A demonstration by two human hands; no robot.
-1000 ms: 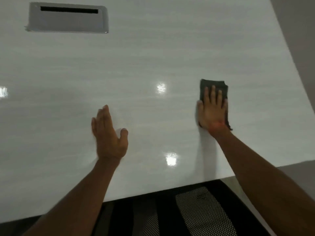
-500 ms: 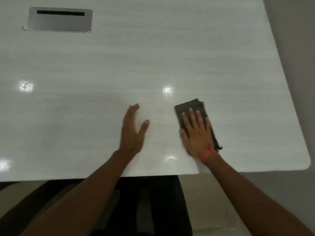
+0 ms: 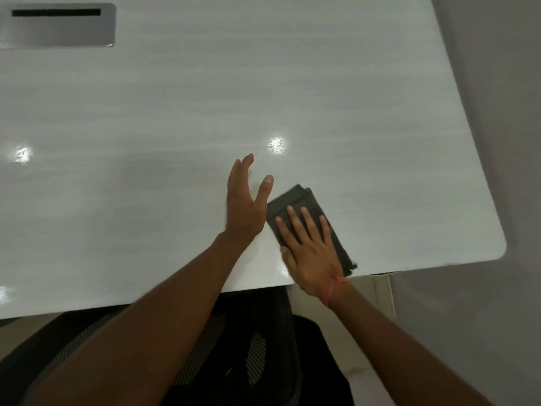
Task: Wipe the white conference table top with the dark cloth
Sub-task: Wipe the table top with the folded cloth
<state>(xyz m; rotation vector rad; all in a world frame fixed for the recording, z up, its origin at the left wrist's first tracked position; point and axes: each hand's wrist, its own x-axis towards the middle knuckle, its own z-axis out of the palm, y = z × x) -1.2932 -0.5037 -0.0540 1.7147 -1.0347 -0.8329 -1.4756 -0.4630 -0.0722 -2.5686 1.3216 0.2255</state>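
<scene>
The glossy white conference table top fills most of the view. A folded dark cloth lies flat on it near the front edge. My right hand presses down on the cloth with fingers spread, palm reaching the table's edge. Just left of the cloth, my left hand is turned on its edge, fingers apart, holding nothing; its thumb almost touches the cloth's corner.
A grey metal cable hatch with a dark slot is set into the table at the far left. The rounded table corner is at the right. A black mesh chair sits below the front edge.
My right hand has slid the cloth toward me and to the left, down to the front edge. My left hand has shifted right and turned onto its side, close to the cloth.
</scene>
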